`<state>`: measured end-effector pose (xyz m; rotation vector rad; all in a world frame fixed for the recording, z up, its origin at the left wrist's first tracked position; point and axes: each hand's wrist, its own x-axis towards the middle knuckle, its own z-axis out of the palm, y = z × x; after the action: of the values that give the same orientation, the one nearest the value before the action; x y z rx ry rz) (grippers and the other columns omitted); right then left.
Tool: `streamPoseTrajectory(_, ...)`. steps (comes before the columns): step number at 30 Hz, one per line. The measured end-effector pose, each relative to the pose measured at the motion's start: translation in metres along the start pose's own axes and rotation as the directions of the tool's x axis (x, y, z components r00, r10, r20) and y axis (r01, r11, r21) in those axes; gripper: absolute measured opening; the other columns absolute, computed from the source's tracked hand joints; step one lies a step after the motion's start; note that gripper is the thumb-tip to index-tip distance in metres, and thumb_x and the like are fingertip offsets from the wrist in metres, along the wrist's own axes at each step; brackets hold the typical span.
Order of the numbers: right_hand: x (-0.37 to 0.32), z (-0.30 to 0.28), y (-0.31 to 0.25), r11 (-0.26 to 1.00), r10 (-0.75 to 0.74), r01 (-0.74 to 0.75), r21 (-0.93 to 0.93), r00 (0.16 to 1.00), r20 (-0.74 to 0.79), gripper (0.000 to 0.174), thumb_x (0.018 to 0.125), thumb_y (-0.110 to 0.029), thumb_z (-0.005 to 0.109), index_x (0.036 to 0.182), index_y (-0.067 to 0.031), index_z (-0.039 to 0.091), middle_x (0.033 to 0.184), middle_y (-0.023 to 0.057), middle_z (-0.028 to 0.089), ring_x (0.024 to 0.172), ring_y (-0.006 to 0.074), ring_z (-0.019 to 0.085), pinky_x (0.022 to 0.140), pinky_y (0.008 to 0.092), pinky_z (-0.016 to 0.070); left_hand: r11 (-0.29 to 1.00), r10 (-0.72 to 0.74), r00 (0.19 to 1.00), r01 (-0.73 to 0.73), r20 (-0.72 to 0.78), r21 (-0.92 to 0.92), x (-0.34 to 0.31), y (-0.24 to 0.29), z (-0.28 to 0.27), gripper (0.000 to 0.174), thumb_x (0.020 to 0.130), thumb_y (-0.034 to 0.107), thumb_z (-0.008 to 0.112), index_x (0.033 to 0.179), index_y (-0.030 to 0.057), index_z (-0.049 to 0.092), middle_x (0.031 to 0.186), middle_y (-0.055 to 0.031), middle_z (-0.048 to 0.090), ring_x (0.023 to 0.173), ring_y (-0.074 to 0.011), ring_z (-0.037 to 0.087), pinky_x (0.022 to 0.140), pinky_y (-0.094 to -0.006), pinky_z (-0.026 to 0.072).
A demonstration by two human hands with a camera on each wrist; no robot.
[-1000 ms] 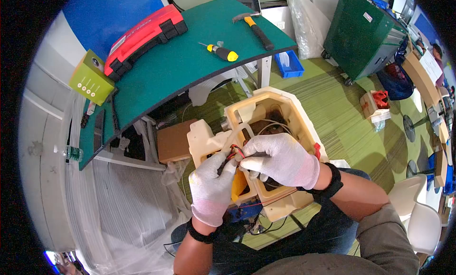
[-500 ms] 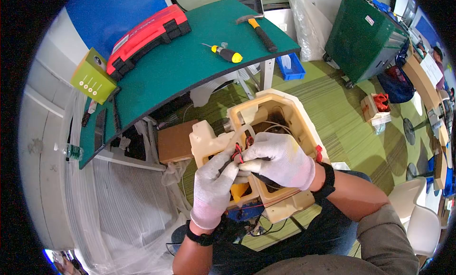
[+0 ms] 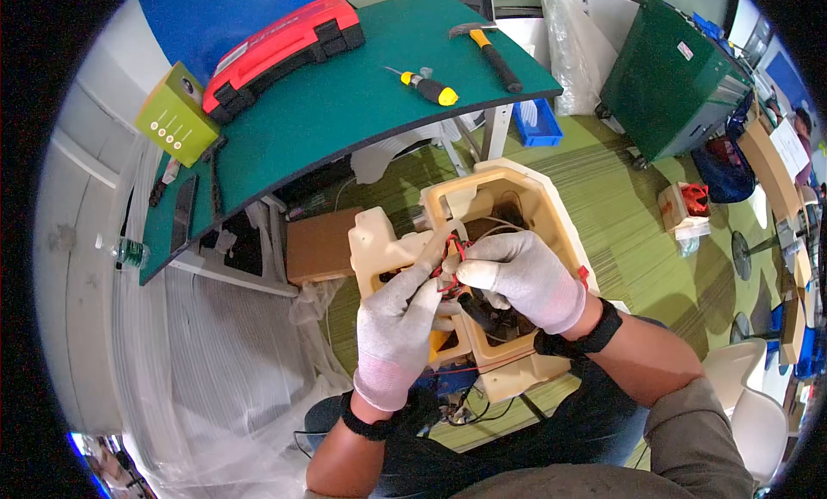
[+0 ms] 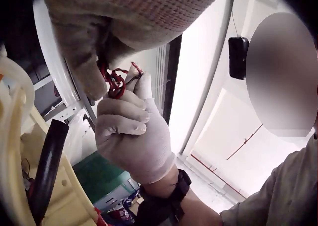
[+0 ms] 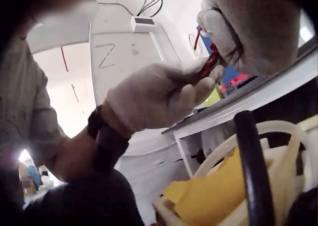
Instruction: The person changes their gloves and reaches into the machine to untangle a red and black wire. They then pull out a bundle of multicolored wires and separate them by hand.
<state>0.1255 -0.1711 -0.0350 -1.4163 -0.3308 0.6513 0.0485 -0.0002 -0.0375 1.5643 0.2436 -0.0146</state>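
Both hands wear white gloves and meet above a cream plastic housing [image 3: 564,232]. The left hand [image 3: 398,331] pinches a small bundle of red and black wires [image 4: 117,85] between thumb and fingers. From the other side the right hand [image 3: 525,279] pinches a wire of the same bundle, its fingertips close to the left ones. In the right wrist view the red wires [image 5: 209,62] stick out between the two gloves. A black tube [image 4: 48,166] stands out of the housing below the hands.
A green-topped table [image 3: 345,94] holds a red toolbox [image 3: 284,51], a screwdriver [image 3: 422,85], a hammer [image 3: 491,58] and a green box [image 3: 177,115]. On the floor are a blue bin [image 3: 538,124], a cardboard box [image 3: 320,245] and a dark green cabinet [image 3: 672,81].
The hands have shifted slightly right with the wires, and the right hand has turned and moved a little up. The black tube now shows below it in the head view, which has shifted somewhat.
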Motion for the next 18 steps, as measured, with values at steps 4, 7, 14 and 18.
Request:
streamPoseTrajectory(4,0.005,0.002,0.011,0.946,-0.23,0.206,-0.252,0.971,-0.069,0.019,0.083,-0.017,0.073,0.095,-0.0032,0.074,0.078,0.0068,0.07,0.073,0.0146,0.065,0.069,0.0286,0.0512,0.996,-0.058,0.998,0.06,0.03,-0.066,-0.001,-0.002,-0.005,0.033,0.099,0.013,0.05,0.127,-0.0042,0.056,0.103,-0.0142,0.068,0.08,-0.0187,0.07,0.065,-0.026,0.0575)
streamPoseTrajectory(7,0.007,0.0,0.017,0.834,-0.397,0.335,-0.437,0.916,-0.054,0.018,0.08,-0.017,0.076,0.092,-0.0038,0.074,0.079,0.0107,0.069,0.073,0.0209,0.067,0.07,0.0312,0.0521,0.996,-0.06,0.998,0.062,0.03,-0.061,0.001,-0.008,-0.009,0.033,0.1,0.013,0.048,0.127,-0.0042,0.055,0.105,-0.0149,0.067,0.082,-0.0195,0.07,0.066,-0.0266,0.0578)
streamPoseTrajectory(14,0.004,0.003,0.013,0.652,-0.555,0.473,-0.592,0.83,0.051,0.014,0.077,-0.017,0.077,0.085,-0.0056,0.073,0.075,0.012,0.065,0.069,0.0281,0.064,0.063,0.0359,0.0505,1.0,-0.021,1.0,0.021,0.013,-0.016,0.003,-0.008,-0.003,0.026,0.098,0.01,0.047,0.115,-0.0058,0.059,0.095,-0.0111,0.066,0.079,-0.0167,0.069,0.067,-0.0265,0.0579)
streamPoseTrajectory(18,0.006,0.007,0.013,0.594,-0.616,0.491,-0.637,0.787,0.033,0.013,0.076,-0.016,0.077,0.084,-0.0076,0.072,0.075,0.01,0.064,0.067,0.0286,0.062,0.061,0.0369,0.0499,0.998,-0.05,0.999,0.05,-0.002,0.044,-0.001,0.005,0.002,0.022,0.096,0.009,0.051,0.108,-0.0042,0.063,0.086,-0.0064,0.066,0.076,-0.011,0.066,0.065,-0.0248,0.0561)
